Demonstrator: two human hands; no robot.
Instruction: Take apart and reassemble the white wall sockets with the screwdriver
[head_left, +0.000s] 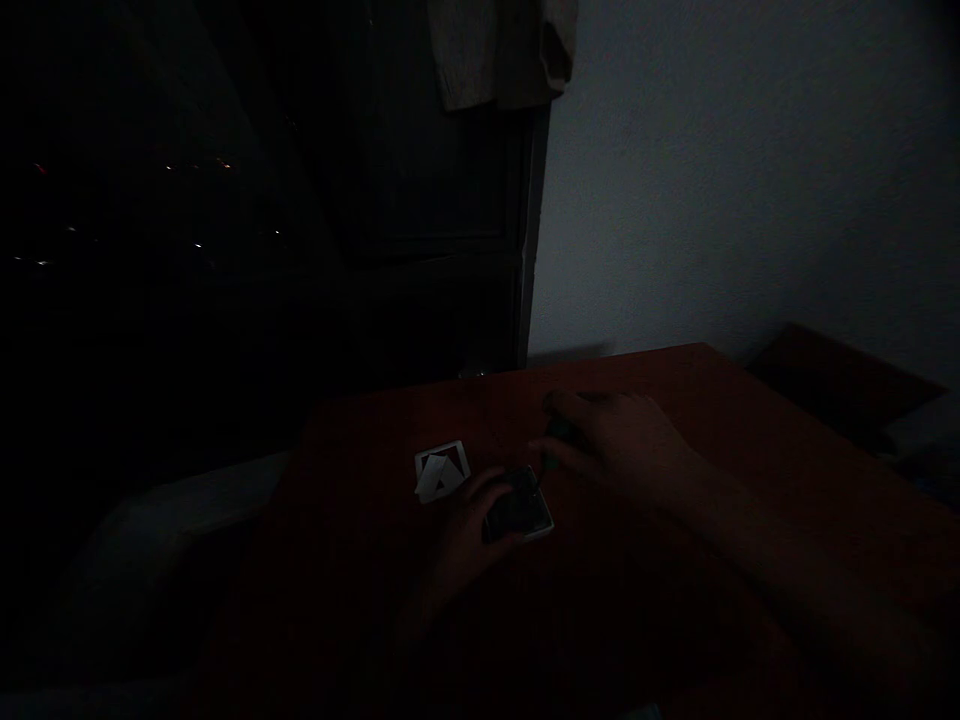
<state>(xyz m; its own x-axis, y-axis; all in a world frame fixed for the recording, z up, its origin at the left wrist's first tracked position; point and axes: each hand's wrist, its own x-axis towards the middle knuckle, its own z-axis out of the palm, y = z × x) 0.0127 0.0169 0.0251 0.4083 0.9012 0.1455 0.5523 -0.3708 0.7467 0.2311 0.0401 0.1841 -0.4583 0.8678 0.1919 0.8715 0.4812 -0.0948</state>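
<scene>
In the dim head view, my left hand is closed around the left side of a small square box with a dark face and a pale rim. The box rests on the reddish table. My right hand grips what looks like a screwdriver with a dark green handle. Its thin shaft slants down to the box's upper right corner; whether the tip sits on a screw is too dark to tell. Left of the box lies a white square frame, with pale flat pieces on top of it.
The reddish wooden table runs back to a dark window and a grey wall. A pale cloth hangs above. Beyond the table's right edge stands another dark reddish surface. A small shiny thing shows at the back edge.
</scene>
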